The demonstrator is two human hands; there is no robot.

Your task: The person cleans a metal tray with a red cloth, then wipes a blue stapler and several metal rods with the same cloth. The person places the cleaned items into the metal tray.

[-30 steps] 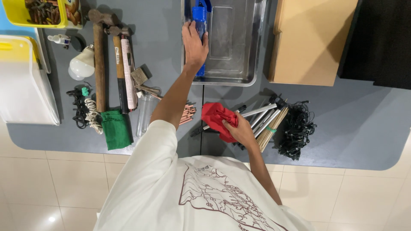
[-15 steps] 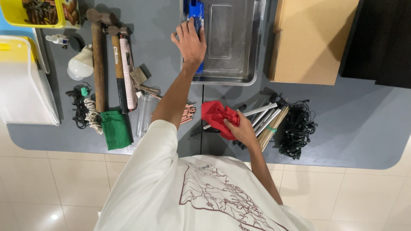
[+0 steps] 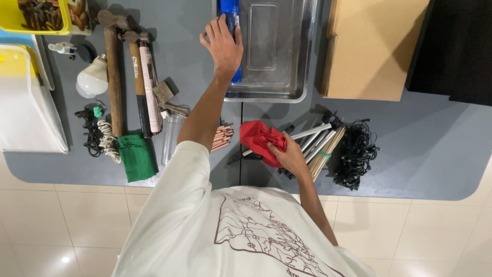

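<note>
My left hand (image 3: 224, 46) lies spread flat on the blue package (image 3: 229, 15) at the steel tray's (image 3: 287, 87) 9 o'clock edge; my right hand (image 3: 291, 156) grips the red cloth (image 3: 259, 138) at 6 o'clock.

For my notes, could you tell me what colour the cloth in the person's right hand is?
The cloth in the right hand is red, seen in the head view.

The cloth (image 3: 262, 141) is red and the bag (image 3: 136, 157) is green. The tray (image 3: 274, 56) is shiny silver, with a blue thing (image 3: 229, 18) inside. The table (image 3: 435, 138) is grey-blue.
</note>
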